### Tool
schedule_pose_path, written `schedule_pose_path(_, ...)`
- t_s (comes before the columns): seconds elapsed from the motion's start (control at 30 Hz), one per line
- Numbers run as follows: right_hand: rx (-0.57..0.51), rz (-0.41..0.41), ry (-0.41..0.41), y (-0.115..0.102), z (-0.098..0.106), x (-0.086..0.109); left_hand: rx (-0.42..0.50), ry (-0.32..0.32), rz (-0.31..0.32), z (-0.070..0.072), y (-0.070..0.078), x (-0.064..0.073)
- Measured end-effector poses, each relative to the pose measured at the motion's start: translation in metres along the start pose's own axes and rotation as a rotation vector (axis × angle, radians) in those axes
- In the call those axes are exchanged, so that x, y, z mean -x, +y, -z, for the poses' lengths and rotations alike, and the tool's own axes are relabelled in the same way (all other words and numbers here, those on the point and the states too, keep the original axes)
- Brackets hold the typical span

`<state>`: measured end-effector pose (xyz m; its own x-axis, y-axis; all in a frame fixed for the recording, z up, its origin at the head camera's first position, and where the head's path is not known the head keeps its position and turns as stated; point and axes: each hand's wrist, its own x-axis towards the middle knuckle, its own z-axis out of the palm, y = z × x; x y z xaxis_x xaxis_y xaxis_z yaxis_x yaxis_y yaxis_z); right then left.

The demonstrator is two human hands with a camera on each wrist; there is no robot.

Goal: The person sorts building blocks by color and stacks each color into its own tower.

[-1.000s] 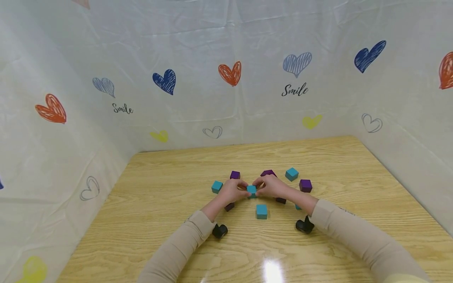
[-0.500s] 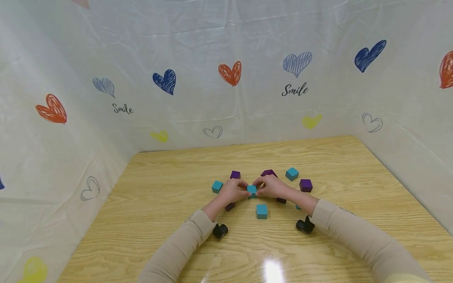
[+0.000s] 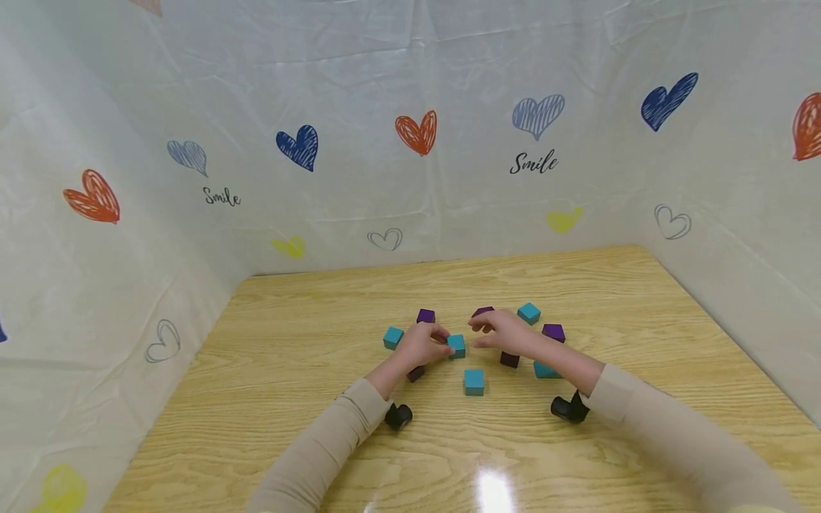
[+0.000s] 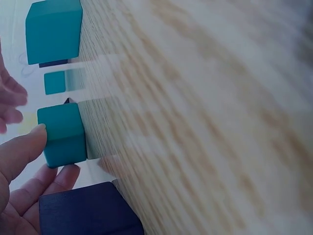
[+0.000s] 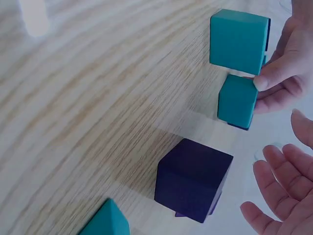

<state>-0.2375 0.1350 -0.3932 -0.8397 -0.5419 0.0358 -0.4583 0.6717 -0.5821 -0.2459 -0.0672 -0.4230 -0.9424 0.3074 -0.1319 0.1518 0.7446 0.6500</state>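
1. Check the workpiece position. The middle teal cube (image 3: 456, 345) lies at the centre of the scattered blocks, on the wooden table (image 3: 301, 320), and appears to sit flat.

2. Check the left hand (image 3: 418, 347). It pinches the middle teal cube from the left, thumb on the near side and fingertips opposite. For good control, this pinch should be light and even, so that the cube neither turns nor tips.

3. Check the right hand (image 3: 513, 335). It holds nothing; its fingers are parted from the thumb, just right of the cube and apart from it. Both fingertips should clear the cube's right face without brushing it.

4. Observe clearances on the near side. The near teal cube (image 3: 474, 382) stands apart from the held one, slightly right. A dark block (image 3: 415, 373) sits close by the left wrist, and another block (image 3: 509, 360) lies beneath the right hand; a low wrist could knock either.

5. Observe clearances on the far side. A purple block (image 3: 484, 311) is partly hidden behind the right fingers, so its shape cannot be told fully. Lift the fingers over it rather than sweeping sideways.

6. Before releasing the left pinch, confirm the cube is steady; then part thumb and fingers together, evenly.
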Motion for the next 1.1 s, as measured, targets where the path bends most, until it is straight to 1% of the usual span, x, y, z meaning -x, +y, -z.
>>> schedule_pose_path(0.17,0.0,0.031,0.007,-0.002,0.001,0.015,-0.002,0.0,-0.007,0.001,0.0,-0.001)
schedule_pose_path(0.4,0.067,0.133,-0.022,-0.005,-0.007,0.03,0.001,-0.001,-0.011,0.002,-0.001,-0.001)
schedule_pose_path(0.7,-0.035,0.108,-0.051,-0.007,-0.022,0.039,0.001,0.001,-0.011,0.003,0.0,-0.001)
schedule_pose_path(0.83,-0.039,0.093,-0.063,-0.006,-0.03,0.04,0.003,-0.001,-0.006,0.003,0.001,-0.001)
schedule_pose_path(1.1,0.008,0.092,-0.052,-0.006,-0.036,0.04,0.01,-0.005,0.009,0.001,0.001,-0.001)
